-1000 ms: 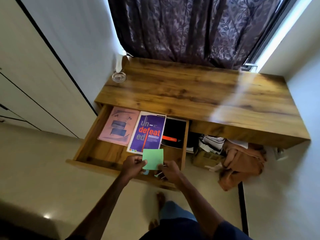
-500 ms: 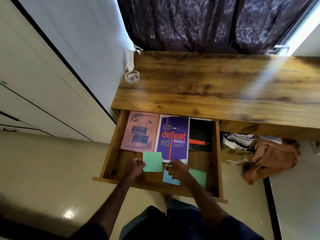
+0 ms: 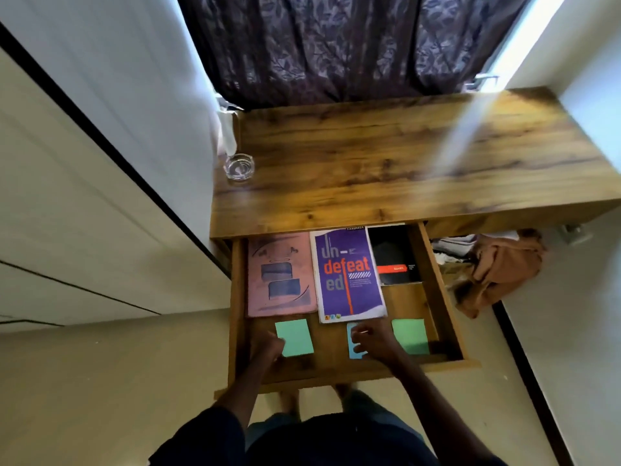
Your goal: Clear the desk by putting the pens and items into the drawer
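Green pad [image 3: 295,338] flat in drawer [image 3: 433,284], long axis front-to-back, leaning left.

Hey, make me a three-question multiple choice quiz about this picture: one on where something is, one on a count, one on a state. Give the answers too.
1. Where is the glass dish?
A: in the drawer
B: on the desk, by its left edge
C: on the floor

2. How many green note pads lie in the drawer?
A: one
B: three
C: two

3. How is the drawer?
A: pulled out
B: pushed shut
C: taken out and lying on the desk

Answers:
1 B, the dish stands on the desk top near the wall at the left.
2 C, one lies by the left hand, the other just right of the right hand.
3 A, the booklets inside it show in front of the desk's edge.
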The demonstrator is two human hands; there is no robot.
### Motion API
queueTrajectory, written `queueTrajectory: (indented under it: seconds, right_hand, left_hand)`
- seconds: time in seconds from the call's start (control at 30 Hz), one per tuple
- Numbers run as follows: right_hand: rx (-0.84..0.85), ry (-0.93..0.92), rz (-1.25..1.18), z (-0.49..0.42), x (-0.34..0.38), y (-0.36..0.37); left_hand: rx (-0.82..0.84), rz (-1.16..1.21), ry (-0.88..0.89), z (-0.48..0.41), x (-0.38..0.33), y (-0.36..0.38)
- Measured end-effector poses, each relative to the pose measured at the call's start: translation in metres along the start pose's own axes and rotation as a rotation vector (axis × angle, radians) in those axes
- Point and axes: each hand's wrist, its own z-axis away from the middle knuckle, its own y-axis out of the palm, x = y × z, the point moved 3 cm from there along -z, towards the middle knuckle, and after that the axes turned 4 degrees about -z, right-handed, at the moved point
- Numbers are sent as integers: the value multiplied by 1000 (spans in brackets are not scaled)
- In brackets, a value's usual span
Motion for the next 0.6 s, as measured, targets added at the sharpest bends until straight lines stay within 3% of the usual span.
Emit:
queueTrajectory:
  seconds: [0.23,0.4,0.53,0.6]
  right_hand:
    - [-82,78,-22,14,-14,28]
    - [-146,44,-42,24,-5,42]
    - [-251,78,-139,34,-16,50]
    - [-278,172,-258,45,-29,49]
  left_hand:
    - [57,-76,40,3,12,-3]
    - [47,-356,265,8,17,-8]
    - [53,-361,349,16,12,1]
    - [170,-286,315,34,11,7]
